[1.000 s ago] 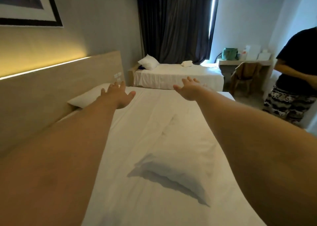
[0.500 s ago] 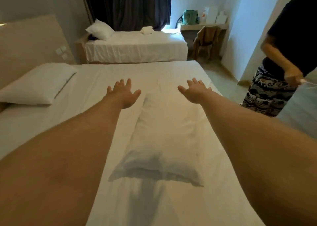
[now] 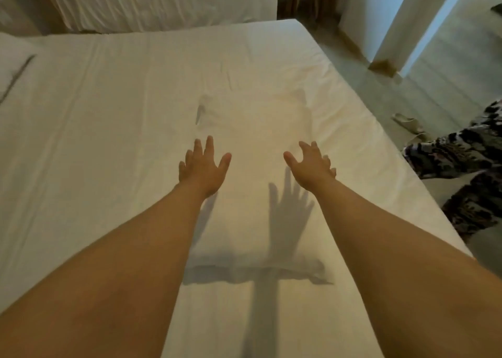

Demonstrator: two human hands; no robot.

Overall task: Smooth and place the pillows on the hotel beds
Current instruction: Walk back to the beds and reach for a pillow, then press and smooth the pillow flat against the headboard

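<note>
A white pillow (image 3: 255, 129) lies lengthwise in the middle of the near bed (image 3: 108, 118), its far end toward the second bed. My left hand (image 3: 202, 166) hovers over the pillow's left half, fingers spread, holding nothing. My right hand (image 3: 311, 164) is above the pillow's right half, fingers apart and slightly curled, casting a shadow on the pillow below it. A second white pillow (image 3: 11, 66) shows only as a corner at the left edge of the bed.
A second bed (image 3: 163, 4) with a white sheet stands beyond the near bed. A person in patterned trousers (image 3: 467, 167) stands at the bed's right side. A slipper (image 3: 408, 122) lies on the floor there, near a white wall corner (image 3: 385, 31).
The view has tilted down onto the bed. Both my hands have come down closer over the pillow, still open. The headboard and far room have left the view.
</note>
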